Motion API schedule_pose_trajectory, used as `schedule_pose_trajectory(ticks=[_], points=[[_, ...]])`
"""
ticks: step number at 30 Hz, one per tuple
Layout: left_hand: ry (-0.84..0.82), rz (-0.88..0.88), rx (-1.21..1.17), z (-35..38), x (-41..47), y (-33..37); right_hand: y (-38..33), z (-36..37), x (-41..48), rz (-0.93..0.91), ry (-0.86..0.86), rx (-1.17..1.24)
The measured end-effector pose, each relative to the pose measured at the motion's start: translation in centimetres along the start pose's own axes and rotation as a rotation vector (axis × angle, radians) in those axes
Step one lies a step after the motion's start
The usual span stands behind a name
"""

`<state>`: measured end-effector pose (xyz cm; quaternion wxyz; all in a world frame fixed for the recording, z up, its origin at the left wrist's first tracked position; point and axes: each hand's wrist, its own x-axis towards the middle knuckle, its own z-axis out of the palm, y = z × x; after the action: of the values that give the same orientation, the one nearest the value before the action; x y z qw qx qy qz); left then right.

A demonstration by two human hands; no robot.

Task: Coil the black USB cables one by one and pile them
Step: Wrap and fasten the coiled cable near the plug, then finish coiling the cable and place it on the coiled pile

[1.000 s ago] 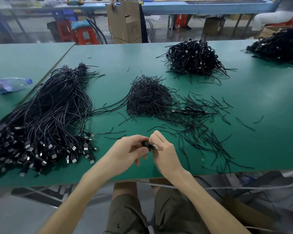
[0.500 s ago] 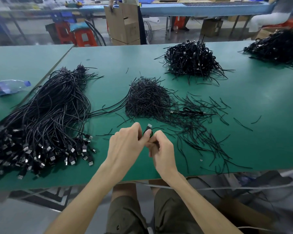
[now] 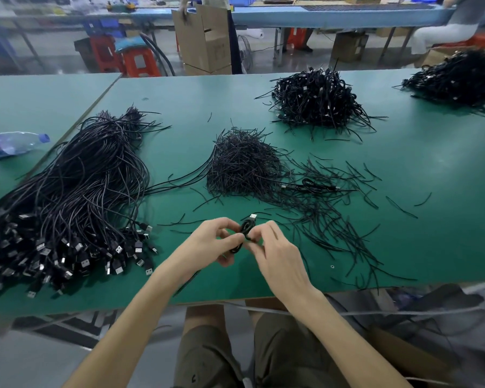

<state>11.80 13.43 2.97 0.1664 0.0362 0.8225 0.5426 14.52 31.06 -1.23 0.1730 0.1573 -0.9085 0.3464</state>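
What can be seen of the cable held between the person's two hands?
It is a thin black cable, plastic-looking, wound into a small tight coil. A silver USB plug pokes out at its top, pointing away from the person. The left hand and right hand pinch the coil from either side, over the green table near its front edge. The other end is hidden.
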Motion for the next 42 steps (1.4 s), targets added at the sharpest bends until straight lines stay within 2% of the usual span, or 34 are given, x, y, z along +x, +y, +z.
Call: schedule_pose_trajectory(ticks=[3,7,10,12,13,16,18,21,24,27,30,35,37,42], points=[[0.015,0.051,0.104,-0.5,-0.3,-0.8,0.2,-0.9,0.2,0.026,-0.055,-0.040],[-0.073,0.050,0.166,-0.8,-0.5,-0.8,0.4,-1.3,1.0,-0.119,-0.158,-0.222],[-0.095,0.025,-0.031,-1.9,-0.8,-0.4,1.4,-1.7,2.0,-0.141,-0.137,-0.218],[0.009,-0.021,-0.123,-3.5,-0.6,-0.9,3.0,-2.4,3.6,-0.077,-0.097,-0.216],[0.102,-0.018,-0.055,-4.5,-0.4,-1.4,4.0,-2.8,4.8,-0.026,-0.072,-0.217],[0.412,0.052,0.370,-7.6,-0.5,-4.0,7.4,-4.5,8.4,0.132,0.009,-0.231],[0.520,0.101,0.564,-9.4,-0.6,-6.0,9.5,-5.8,10.2,0.235,0.070,-0.242],[0.469,0.011,0.864,-11.2,-0.2,-8.6,12.2,-7.0,11.7,0.384,0.122,-0.256],[0.436,-0.060,0.993,-11.4,0.3,-10.2,13.3,-6.8,11.5,0.515,0.089,-0.252],[0.530,-0.018,0.992,-10.8,0.7,-10.6,13.2,-5.4,10.1,0.494,0.051,-0.233],[0.518,-0.053,0.970,-11.2,1.1,-10.5,12.6,-4.3,8.5,0.450,0.022,-0.203],[0.259,-0.112,0.832,-14.2,0.5,-10.0,11.8,-3.6,6.7,0.336,0.054,-0.111],[0.224,-0.099,0.758,-15.0,0.2,-9.8,11.2,-3.3,6.2,0.294,0.042,-0.080],[0.404,0.043,0.701,-14.1,0.1,-10.1,9.2,-2.3,5.4,0.204,-0.010,-0.031]])
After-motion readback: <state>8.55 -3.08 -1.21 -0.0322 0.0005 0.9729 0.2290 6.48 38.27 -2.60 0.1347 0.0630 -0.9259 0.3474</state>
